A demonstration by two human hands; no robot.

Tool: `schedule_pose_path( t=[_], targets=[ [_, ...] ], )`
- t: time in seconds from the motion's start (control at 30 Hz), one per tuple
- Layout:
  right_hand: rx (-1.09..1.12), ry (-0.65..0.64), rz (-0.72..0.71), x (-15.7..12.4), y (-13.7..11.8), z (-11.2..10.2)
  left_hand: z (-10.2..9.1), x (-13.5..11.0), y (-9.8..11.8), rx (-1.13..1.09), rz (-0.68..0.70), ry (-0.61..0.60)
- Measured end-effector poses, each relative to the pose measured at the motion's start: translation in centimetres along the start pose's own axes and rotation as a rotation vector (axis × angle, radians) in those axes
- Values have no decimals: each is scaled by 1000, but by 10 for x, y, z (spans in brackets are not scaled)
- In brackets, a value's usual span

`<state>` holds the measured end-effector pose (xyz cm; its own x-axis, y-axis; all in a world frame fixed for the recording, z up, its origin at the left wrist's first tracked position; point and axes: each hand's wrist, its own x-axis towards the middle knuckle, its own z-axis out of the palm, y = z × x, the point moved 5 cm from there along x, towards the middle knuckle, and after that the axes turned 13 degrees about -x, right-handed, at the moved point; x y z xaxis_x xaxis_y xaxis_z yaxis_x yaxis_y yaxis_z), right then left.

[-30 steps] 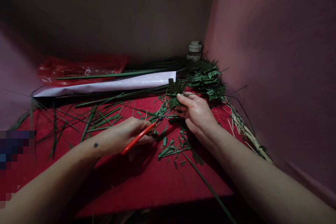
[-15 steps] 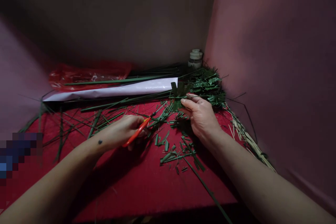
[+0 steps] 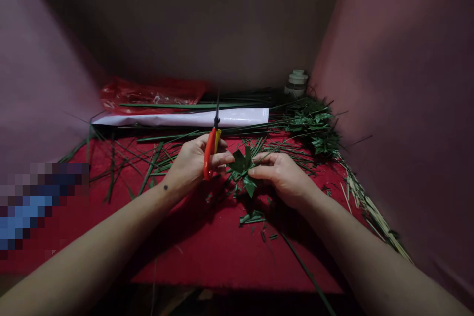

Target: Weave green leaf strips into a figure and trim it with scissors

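My left hand (image 3: 194, 160) is closed round red-handled scissors (image 3: 210, 153), whose blades point up and away from me. Its fingertips also touch a small folded green leaf piece (image 3: 241, 164). My right hand (image 3: 279, 173) pinches that same leaf piece from the right side. Both hands hover just above a red cloth (image 3: 207, 242) strewn with cut green leaf bits (image 3: 252, 217) and long leaf strips (image 3: 148, 173).
A rolled white sheet (image 3: 185, 118) lies across the back, with a red plastic bag (image 3: 148, 94) behind it. A heap of folded green leaf pieces (image 3: 314, 126) sits at the back right beside a small white jar (image 3: 296, 83). Pale stalks (image 3: 370, 207) run along the right wall.
My left hand has swung the scissors from lying flat to pointing upward and has come right to meet the leaf piece. My right hand has brought the leaf piece nearer to me.
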<state>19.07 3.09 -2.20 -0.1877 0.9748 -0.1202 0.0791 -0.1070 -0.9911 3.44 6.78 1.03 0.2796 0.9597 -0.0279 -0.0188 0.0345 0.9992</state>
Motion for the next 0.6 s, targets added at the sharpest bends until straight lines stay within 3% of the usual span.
schedule_pose_path(
  t=[0.1,0.23,0.6],
  targets=[
    [-73,-53,14,-2,1,5,5,-2,-1,48,-66,-43],
    [-7,-57,44,-1,4,8,12,-4,-2,66,-94,-98],
    [119,48,39,-7,8,15,13,-10,-8,-24,46,44]
  ],
)
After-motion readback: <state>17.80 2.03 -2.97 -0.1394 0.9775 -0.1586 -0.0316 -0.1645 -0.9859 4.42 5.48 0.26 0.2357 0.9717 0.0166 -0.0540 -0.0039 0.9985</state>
